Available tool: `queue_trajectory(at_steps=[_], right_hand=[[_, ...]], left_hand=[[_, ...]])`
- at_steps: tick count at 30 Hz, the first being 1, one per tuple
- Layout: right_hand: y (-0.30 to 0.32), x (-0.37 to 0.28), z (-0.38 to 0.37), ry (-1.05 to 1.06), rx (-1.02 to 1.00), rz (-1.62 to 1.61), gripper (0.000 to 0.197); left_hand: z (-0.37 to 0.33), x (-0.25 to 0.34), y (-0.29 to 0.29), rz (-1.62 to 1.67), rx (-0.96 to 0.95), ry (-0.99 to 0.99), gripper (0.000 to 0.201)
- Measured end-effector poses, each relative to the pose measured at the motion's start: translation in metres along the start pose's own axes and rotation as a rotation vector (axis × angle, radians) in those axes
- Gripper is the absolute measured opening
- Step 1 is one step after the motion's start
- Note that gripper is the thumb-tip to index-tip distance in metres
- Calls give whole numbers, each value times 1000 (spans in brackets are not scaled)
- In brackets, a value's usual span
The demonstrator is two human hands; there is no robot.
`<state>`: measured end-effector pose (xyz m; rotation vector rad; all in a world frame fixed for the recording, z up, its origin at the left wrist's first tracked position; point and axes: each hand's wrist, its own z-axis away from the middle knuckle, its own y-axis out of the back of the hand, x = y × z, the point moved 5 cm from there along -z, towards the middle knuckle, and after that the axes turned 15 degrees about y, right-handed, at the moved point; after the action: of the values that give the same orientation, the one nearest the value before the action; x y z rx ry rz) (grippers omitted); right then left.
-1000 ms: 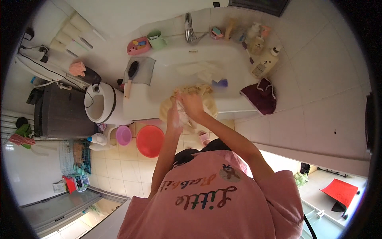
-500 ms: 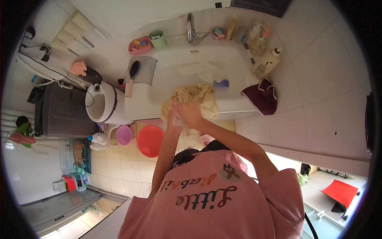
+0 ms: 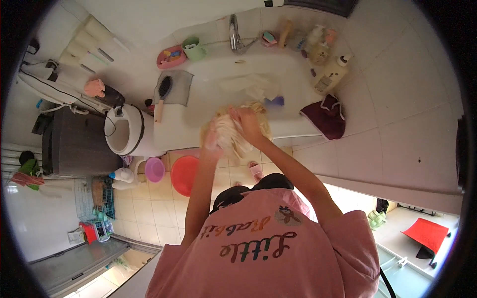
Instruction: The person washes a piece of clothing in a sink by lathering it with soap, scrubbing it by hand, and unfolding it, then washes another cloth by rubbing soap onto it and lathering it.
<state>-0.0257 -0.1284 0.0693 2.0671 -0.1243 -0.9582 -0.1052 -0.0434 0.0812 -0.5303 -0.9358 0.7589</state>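
Note:
A pale yellow cloth (image 3: 231,139) is bunched between my two hands at the front edge of the white sink (image 3: 208,74). My left hand (image 3: 212,138) grips its left side, somewhat blurred. My right hand (image 3: 247,124) is closed over the upper right part, fingers curled into the folds. Part of the cloth spreads behind my hands, over the basin. Farther back in the basin lies a wet, whitish cloth (image 3: 256,87). A small blue block (image 3: 275,102) rests beside it, to the right of my hands.
Behind the basin stands a metal faucet (image 3: 234,37). On the left ledge are a hairbrush (image 3: 165,88), a green cup (image 3: 193,48) and a pink dish (image 3: 170,57). To the right sit a pump bottle (image 3: 332,74) and a maroon cloth (image 3: 325,118). A red basin (image 3: 184,176) is on the floor.
My hands, close together before, have moved apart, with the right one higher. Between them the yellow cloth now hangs stretched in folds toward me.

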Motion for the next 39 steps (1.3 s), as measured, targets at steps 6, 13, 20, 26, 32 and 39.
queue_trajectory(at_steps=[6, 13, 20, 26, 32, 39], right_hand=[[23, 0, 67, -60, 239, 40, 23], [-40, -16, 68, 78, -216, 313, 41], [-59, -5, 40, 45, -220, 235, 21], [-25, -12, 48, 21, -111, 43, 8], [-10, 1, 62, -180, 373, -348, 23], [44, -3, 74, -151, 199, -431, 18]], left_hand=[[-9, 52, 43, 233, -78, -116, 20], [-40, 61, 24, -433, 75, -268, 22], [-40, 11, 81, -662, 251, -261, 31], [10, -22, 51, -1494, 551, -778, 38], [16, -22, 77, -1536, 838, -630, 26], [74, 8, 94, -1145, 846, -799, 21]])
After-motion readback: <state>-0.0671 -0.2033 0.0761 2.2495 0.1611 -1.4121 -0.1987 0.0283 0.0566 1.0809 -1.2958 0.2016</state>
